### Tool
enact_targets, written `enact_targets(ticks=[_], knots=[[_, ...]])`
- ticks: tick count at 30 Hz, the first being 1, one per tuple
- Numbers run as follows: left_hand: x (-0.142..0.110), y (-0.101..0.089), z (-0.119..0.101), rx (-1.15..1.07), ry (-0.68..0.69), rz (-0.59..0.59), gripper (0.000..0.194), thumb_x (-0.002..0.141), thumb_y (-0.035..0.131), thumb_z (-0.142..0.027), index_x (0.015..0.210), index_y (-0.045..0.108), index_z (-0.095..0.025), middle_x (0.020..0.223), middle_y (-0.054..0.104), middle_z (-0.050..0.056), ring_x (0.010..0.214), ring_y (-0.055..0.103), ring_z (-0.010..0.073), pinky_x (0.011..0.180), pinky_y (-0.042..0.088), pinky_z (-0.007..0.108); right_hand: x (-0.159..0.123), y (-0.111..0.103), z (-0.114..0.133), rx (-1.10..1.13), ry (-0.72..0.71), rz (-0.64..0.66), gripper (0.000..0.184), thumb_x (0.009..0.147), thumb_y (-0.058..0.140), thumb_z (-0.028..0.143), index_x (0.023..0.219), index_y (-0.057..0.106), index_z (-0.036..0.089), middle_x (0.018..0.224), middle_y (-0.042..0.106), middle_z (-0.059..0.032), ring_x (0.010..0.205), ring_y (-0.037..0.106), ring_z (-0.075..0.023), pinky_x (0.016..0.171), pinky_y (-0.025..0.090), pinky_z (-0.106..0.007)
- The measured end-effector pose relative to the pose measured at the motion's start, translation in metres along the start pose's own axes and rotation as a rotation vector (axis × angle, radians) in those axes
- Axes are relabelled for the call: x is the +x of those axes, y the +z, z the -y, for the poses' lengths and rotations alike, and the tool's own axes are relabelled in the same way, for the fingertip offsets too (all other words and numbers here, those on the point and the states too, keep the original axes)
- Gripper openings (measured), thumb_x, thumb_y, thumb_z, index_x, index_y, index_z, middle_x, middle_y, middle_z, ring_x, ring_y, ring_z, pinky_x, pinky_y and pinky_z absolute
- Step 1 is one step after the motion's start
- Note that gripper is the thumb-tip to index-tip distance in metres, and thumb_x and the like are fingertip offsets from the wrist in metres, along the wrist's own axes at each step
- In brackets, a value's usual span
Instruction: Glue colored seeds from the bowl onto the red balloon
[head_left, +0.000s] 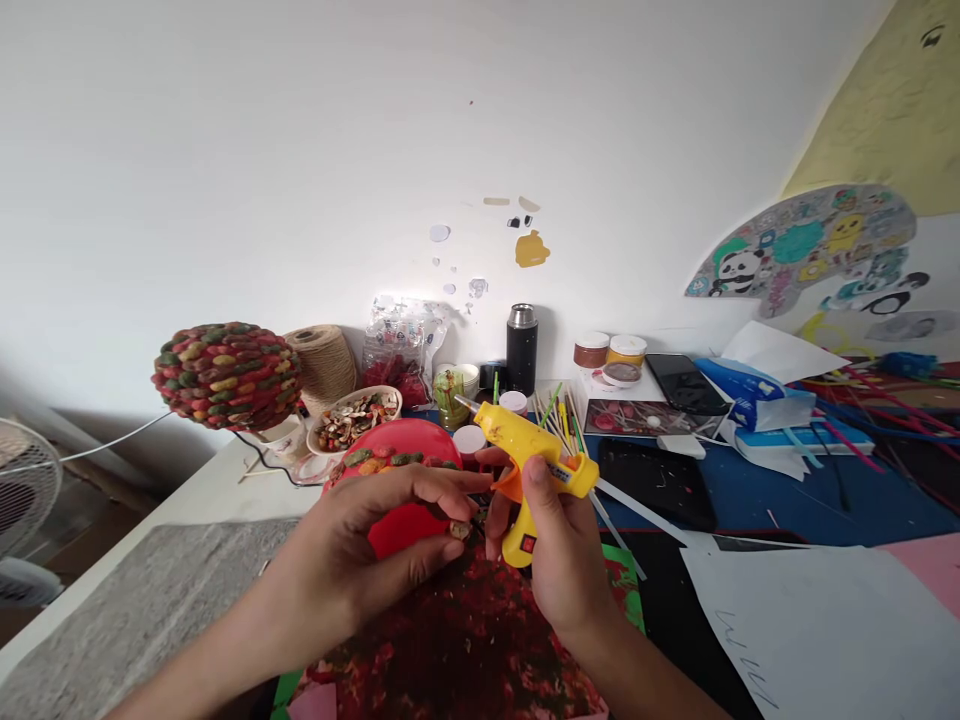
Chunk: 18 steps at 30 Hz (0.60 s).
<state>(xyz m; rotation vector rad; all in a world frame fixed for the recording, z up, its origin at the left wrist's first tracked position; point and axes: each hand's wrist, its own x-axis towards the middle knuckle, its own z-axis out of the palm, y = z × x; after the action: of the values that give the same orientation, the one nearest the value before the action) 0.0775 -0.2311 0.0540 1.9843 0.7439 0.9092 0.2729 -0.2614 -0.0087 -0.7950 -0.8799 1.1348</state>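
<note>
Pinched in the left hand (352, 565), nearly closed, between thumb and fingertip: a shell (459, 528), probably light, hard, a little brittle; best to take by its rim. Gripped in the right hand (566, 550), with fingers curled round the handle: a glue gun (538, 450), stiff, likely not heavy; better to avoid the nozzle (468, 404), possibly hot. With both wrists turned inward, above the sheet (465, 630) on the desk (214, 475). Beyond, toward the far edge: a dish (313, 436).
</note>
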Motion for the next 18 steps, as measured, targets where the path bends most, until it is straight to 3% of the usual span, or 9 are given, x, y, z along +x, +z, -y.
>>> enact_targets(ticks=[8,12,15,18], knots=[[0.001,0.001,0.001,0.013,-0.050,0.074,0.005,0.104,0.087,-0.032,0.104,0.088,-0.027,0.132,0.091,0.012,0.130,0.086,0.0343,0.109,0.070,0.041,0.002,-0.001,-0.001,-0.001,-0.014,-0.009,0.077,0.100,0.073,0.090,0.107,0.087,0.015,0.048,0.063,0.0031,0.039,0.058,-0.0156,0.044,0.044,-0.026],[0.006,0.005,0.001,-0.129,-0.126,0.166,0.005,0.099,0.089,-0.026,0.098,0.085,-0.023,0.125,0.091,0.014,0.103,0.090,0.0290,0.090,0.074,0.036,0.004,-0.002,-0.004,-0.021,-0.006,-0.072,0.079,0.093,0.077,0.095,0.103,0.089,0.017,0.055,0.067,0.0015,0.038,0.057,-0.0161,0.040,0.045,-0.028],[0.000,0.007,-0.005,-0.264,-0.262,0.324,0.004,0.098,0.090,-0.025,0.100,0.087,-0.025,0.116,0.093,0.012,0.078,0.087,0.0223,0.073,0.072,0.031,0.005,-0.003,-0.005,-0.057,0.001,-0.095,0.077,0.093,0.078,0.093,0.099,0.089,0.018,0.053,0.063,0.0025,0.040,0.059,-0.0168,0.042,0.047,-0.028],[-0.011,0.007,-0.013,-0.321,-0.305,0.526,0.004,0.098,0.090,-0.027,0.102,0.092,-0.028,0.112,0.094,0.011,0.084,0.090,0.0258,0.070,0.072,0.030,0.004,-0.004,-0.007,-0.061,0.015,-0.083,0.077,0.097,0.074,0.092,0.105,0.089,0.017,0.050,0.062,0.0031,0.039,0.058,-0.0159,0.046,0.050,-0.028]])
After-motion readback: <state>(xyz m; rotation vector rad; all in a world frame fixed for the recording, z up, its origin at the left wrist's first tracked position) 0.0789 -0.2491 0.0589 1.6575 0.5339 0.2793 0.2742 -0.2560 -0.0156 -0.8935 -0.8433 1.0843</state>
